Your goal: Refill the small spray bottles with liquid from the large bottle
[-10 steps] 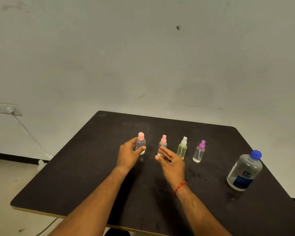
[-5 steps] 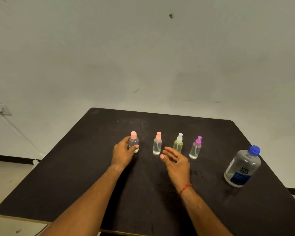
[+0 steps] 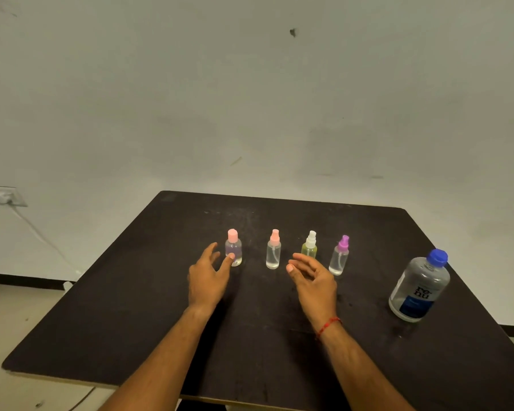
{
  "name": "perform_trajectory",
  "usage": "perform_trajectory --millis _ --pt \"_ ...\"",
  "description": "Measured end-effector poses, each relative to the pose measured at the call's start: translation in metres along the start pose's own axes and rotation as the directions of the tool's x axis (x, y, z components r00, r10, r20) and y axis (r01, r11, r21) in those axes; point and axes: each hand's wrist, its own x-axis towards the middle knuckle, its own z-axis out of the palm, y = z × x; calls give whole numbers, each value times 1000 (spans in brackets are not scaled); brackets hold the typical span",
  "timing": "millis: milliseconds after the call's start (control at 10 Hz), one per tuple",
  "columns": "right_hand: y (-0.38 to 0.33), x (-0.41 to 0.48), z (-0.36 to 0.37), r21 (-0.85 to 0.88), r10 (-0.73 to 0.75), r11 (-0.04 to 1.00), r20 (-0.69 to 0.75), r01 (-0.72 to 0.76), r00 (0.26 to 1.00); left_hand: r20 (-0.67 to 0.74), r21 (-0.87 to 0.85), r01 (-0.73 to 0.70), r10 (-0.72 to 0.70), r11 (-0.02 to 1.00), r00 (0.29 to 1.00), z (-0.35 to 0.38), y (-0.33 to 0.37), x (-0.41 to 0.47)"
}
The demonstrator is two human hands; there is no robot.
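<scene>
Knocking over the leftmost bottle [image 3: 233,251], a small clear one with a flat pink cap, looks the nearest hazard. The left hand [image 3: 209,277] hovers just beside it with fingers spread and released, gripping nothing. Its thumb tip overlaps the bottle's lower wall, though I cannot tell whether it touches, and so light and narrow a bottle would likely topple at a careless nudge. The right hand [image 3: 315,277] hangs above the dark table [image 3: 131,292], on the near side of the row, fingers loosely curled and holding nothing, a red thread bracelet [image 3: 328,324] at its wrist. Spilling is the second risk, in my judgement: the small necks are narrow, so a pour from the large bottle [image 3: 419,287] would probably overshoot unless the stream is thin and the receiving bottle is steadied. Every cap is on, so no filling has begun. The four small bottles stand upright in a row across the middle of the table, apart from each other. The leftmost holds clear, faintly violet liquid whose level is hard to read. To its right a pink-topped spray bottle [image 3: 273,253] seems to hold a little clear liquid low down. Next a white-topped spray bottle [image 3: 310,246] shows yellow-green, its base hidden behind the right hand's fingers. Last a purple-topped spray bottle [image 3: 340,258] has clear liquid near its base. The large bottle, blue-capped and blue-labelled, stands well apart at the right, nearer than the row, holding clear liquid.
</scene>
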Motion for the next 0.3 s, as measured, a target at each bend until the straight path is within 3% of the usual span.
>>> perform_trajectory --millis 300 --pt "-20 -11 -10 -30 -89 996 -60 88 994 -184 6 -270 267 963 946 -12 21 -37"
